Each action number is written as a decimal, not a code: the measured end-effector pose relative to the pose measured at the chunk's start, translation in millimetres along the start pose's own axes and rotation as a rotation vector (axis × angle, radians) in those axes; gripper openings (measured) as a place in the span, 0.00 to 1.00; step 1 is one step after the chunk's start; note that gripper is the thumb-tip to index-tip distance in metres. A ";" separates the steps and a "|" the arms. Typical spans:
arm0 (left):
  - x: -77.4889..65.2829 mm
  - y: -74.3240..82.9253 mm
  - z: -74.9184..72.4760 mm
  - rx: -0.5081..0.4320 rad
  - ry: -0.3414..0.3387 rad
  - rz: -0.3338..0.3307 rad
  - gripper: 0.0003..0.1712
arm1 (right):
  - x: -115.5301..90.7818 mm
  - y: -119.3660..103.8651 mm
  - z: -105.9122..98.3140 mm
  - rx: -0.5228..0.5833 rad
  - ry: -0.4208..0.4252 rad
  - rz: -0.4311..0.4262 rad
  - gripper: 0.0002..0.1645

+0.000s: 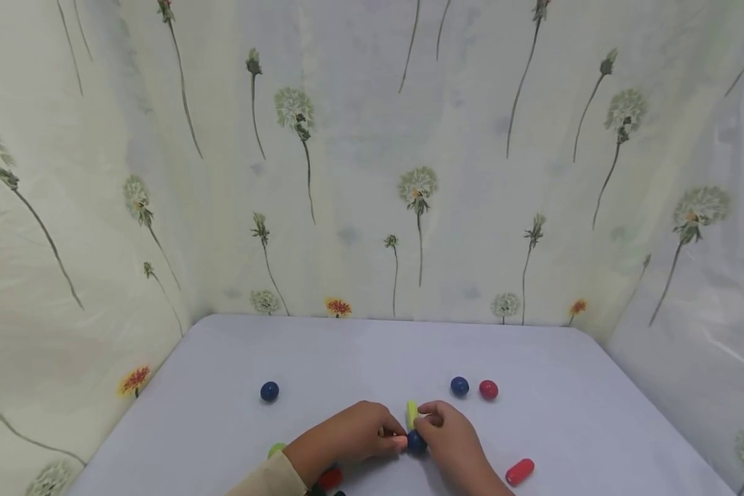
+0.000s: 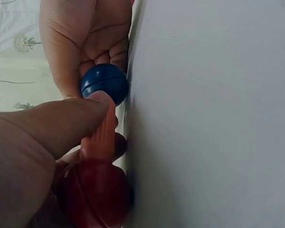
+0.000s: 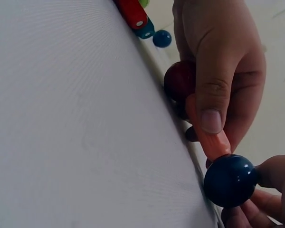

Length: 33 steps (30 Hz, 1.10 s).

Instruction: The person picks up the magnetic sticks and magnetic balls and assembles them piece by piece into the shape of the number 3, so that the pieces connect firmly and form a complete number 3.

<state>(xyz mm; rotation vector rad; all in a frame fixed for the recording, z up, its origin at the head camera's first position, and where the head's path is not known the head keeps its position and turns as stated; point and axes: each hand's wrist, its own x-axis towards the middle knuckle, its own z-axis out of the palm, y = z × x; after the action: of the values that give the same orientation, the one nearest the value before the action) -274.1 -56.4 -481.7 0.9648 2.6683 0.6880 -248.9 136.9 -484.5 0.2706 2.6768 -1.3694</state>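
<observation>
Thumb and fingers of my left hand (image 1: 361,432) pinch an orange rod (image 2: 99,142), low over the white table. At the rod's near end, within the left palm, is a dark red ball (image 2: 96,192); the head view does not show it. The rod's other end meets a grooved blue ball (image 3: 230,181). My right hand (image 1: 454,439) grips that blue ball from the opposite side. In the head view a yellow-green rod (image 1: 412,412) stands out beyond the blue ball, beside the right fingertips; whether it is joined to the ball I cannot tell.
On the white table (image 1: 347,351), a blue ball (image 1: 269,391) lies far left. Another blue ball (image 1: 459,386) and a red ball (image 1: 488,390) sit beyond the right hand, with a red rod (image 1: 520,472) nearer. A green ball (image 1: 277,449) and red piece (image 1: 331,478) show around the left forearm.
</observation>
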 end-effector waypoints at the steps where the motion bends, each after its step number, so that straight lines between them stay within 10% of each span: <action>1: -0.4 -0.2 0.5 -0.006 0.001 -0.001 0.12 | -0.1 0.3 -0.4 0.002 -0.002 0.000 0.19; 22: -6.2 1.1 0.0 -0.029 0.015 -0.065 0.11 | 22.4 10.5 -56.0 -0.196 0.286 -0.150 0.25; 33: -6.6 -0.1 4.1 -0.087 0.035 -0.043 0.09 | 46.1 28.7 -73.8 -0.149 0.281 -0.011 0.35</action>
<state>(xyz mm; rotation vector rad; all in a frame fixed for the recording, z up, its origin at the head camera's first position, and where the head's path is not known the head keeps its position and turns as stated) -267.6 -59.4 -485.0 0.8789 2.6561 0.8107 -289.7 218.1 -473.0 0.4651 2.9933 -1.2053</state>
